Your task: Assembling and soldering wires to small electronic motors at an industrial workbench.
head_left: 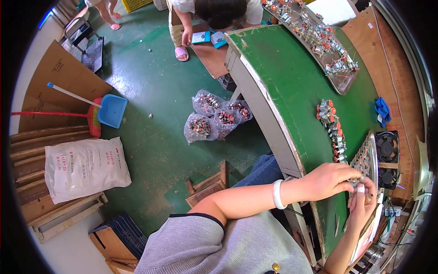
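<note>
My left hand (336,179), with a white bangle on its wrist, reaches across to the bench's right side. Its thumb and fingers are pinched together around a small metal part (354,181). Meeting it there is my right hand (363,201), with white wrapping on one digit, and its fingers are closed at the same part. My fingers cover most of that part, so its exact kind does not show. Just beyond the hands, a row of small silver motor-like parts with red-orange discs (336,132) stands on the green bench top (292,77). Beside them lies a metal tray (372,157) with similar small parts.
A larger metal tray (342,84) of wired parts sits at the bench's far end. Two black fans (387,146) and a blue cloth (382,111) are at the right. Filled plastic bags (200,128) and a wooden stool (207,187) stand on the floor. Another person bends over blue-edged boxes (200,37).
</note>
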`<state>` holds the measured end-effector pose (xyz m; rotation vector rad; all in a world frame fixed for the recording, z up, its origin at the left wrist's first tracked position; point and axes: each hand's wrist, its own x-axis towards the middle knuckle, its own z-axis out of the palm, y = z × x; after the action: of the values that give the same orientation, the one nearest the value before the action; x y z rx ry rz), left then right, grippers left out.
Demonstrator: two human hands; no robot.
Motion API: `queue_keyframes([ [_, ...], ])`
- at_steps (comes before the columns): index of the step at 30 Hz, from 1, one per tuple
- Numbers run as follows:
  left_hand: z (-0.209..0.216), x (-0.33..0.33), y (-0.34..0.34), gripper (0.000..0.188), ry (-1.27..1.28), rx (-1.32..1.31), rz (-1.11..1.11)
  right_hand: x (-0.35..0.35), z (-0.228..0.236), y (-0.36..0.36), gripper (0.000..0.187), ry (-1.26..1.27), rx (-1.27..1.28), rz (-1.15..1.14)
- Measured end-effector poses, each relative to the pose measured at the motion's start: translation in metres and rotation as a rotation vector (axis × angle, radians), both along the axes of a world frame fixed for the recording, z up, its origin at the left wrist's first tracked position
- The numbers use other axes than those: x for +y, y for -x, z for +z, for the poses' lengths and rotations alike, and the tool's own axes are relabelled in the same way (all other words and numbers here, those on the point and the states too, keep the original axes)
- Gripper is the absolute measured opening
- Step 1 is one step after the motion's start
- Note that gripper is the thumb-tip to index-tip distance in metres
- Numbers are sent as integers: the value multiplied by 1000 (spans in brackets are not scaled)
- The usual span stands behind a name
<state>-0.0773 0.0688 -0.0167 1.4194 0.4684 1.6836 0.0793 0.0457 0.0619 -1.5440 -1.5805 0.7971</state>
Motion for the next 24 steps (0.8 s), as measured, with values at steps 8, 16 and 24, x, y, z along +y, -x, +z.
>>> queue_keyframes([
  [8,-5,4,-5,29,85,41,-143,0,12,-3,18,-240,-492,269],
  [16,-3,-1,-19,29,-66,161,136,-5,-1,4,18,-507,-695,223],
  [24,-1,-8,-15,30,-164,261,451,-7,1,10,11,142,118,-20],
])
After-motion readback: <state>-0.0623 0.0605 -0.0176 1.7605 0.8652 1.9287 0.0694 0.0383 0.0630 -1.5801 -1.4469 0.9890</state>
